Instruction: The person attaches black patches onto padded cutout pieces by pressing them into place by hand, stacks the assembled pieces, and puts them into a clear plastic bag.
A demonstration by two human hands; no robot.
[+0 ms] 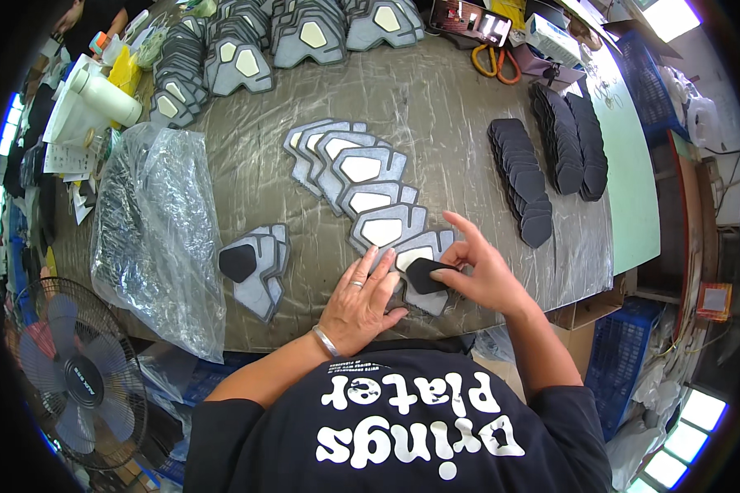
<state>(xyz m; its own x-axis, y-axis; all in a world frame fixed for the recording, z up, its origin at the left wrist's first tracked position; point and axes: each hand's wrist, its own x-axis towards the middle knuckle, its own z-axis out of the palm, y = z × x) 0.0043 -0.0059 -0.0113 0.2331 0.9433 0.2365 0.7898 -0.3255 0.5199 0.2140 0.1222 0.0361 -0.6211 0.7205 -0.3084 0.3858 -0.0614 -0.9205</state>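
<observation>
In my right hand [483,273] a small black angular pad [424,279] is pinched by its edge between thumb and fingers. The pad is over the nearest grey cut-out piece [437,241], partly covering that piece's pale patch. My left hand [360,294] lies with fingers stretched out at the near end of the overlapping row, its fingertips touching the pieces. Beyond it, more grey pieces with pale patches [362,165] fan away up the table. To the left sits a small stack of grey pieces [263,283] with a black pad [238,263] on top.
Overlapping rows of black pads [521,181] lie at the right. Stacked grey pieces [312,37] line the far edge, with orange-handled scissors [495,64] and a phone [471,20] nearby. A clear plastic bag [156,238] drapes over the left side, near a fan [80,378].
</observation>
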